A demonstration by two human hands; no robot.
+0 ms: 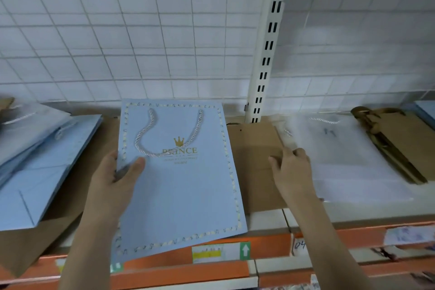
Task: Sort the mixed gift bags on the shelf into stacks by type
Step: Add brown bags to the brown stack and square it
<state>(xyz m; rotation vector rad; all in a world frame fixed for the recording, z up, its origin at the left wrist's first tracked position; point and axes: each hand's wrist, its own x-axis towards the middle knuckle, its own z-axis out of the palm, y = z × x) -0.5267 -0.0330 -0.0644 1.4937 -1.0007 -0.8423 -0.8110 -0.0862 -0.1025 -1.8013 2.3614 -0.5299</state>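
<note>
White gridded wall panels are backing the shelf (263, 220) where we are working. Our left hand (113, 180) is pinching the left edge of one blue gift bag (179, 186), thumb on top, the bag lying flat and overhanging the shelf's orange front. Our right hand (290, 169) is blurred, fingers curled at the white bag (341, 160); we cannot tell whether it is gripping. Farther left a stack of blue bags (35, 167) is lying; far right, brown bags (400, 139).
</note>
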